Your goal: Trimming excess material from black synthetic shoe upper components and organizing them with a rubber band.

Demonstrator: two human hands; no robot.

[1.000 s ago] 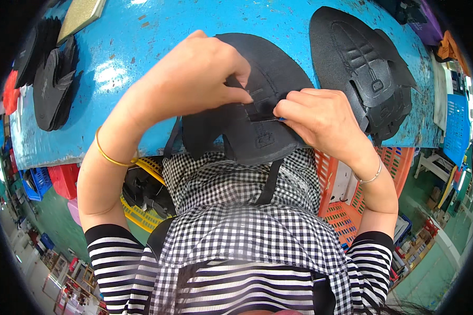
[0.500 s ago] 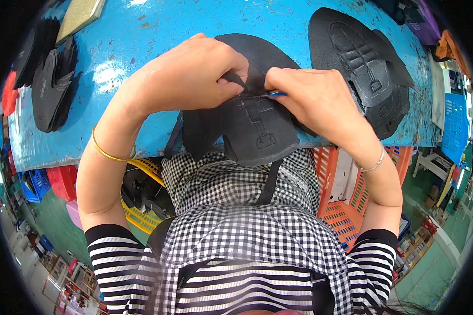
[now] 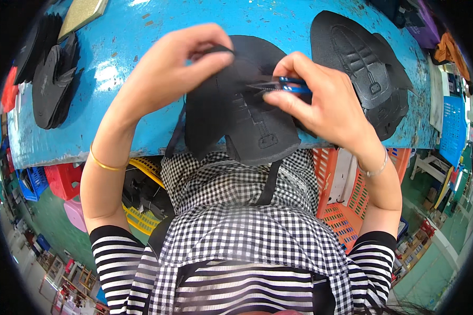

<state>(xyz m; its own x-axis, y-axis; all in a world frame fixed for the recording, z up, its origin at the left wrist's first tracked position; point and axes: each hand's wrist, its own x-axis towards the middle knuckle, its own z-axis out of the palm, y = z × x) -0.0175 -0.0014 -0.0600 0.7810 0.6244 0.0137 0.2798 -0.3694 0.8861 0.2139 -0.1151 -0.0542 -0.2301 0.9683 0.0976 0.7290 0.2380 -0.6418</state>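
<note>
Head view: left hand point(image 3: 176, 71) pinches the top edge of a black shoe-upper piece point(image 3: 242, 118), held over the near edge of the blue table point(image 3: 142, 31). Right hand point(image 3: 320, 105), at 3 o'clock of the piece, grips blue-handled snips point(image 3: 284, 85), tips on the piece. Second black piece point(image 3: 362, 63) lies at 2 o'clock.

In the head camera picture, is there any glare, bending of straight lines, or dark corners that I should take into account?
Head view: bright glare patches on the blue table left of the left hand; the table's front edge bows with fisheye distortion; the corners are black vignette; the black piece and the right hand at centre look sharp, while the crates near the rim look squeezed and soft.
</note>
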